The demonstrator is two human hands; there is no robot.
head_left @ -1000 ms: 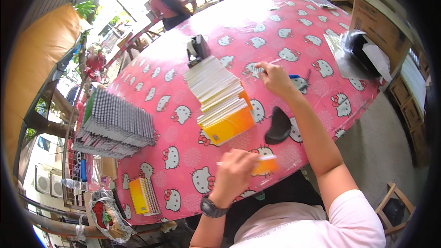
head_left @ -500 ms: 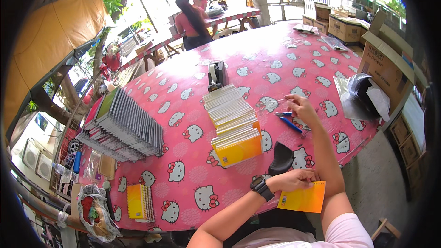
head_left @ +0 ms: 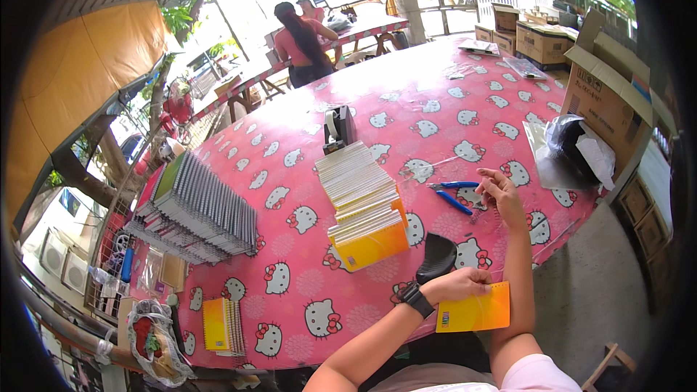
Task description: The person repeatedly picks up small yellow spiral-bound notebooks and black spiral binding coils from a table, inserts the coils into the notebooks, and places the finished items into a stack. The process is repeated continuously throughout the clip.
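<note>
Head view, and from where I stand the left hand [head_left: 461, 285] is toward the lower right of the frame, fingers closed on the upper edge of an orange-yellow notebook [head_left: 473, 311]. A row of small holes runs along that edge, and the booklet overlaps the right forearm in the picture. A dark watch [head_left: 415, 298] sits on the left wrist. The right hand [head_left: 498, 190] is above it, right of centre, with its fingers bent and close together; I cannot tell whether anything thin is between them. Just beside it, on the pink worktop [head_left: 298, 292] with its cat-face pattern, lie blue-handled pliers [head_left: 455, 203]. A black curved object [head_left: 438, 256] rests between the pliers and the left hand.

Near the middle of the frame stands a long row of yellow notebooks [head_left: 372, 245], with a black tape dispenser [head_left: 339, 128] just beyond its far end. On the left is a tall pile of grey spiral-bound notebooks [head_left: 207, 199], and at lower left a small yellow stack [head_left: 215, 325]. An open cardboard box [head_left: 606, 98] is at upper right, near a black and clear plastic bundle [head_left: 570, 151]. Two people are by another table at the top.
</note>
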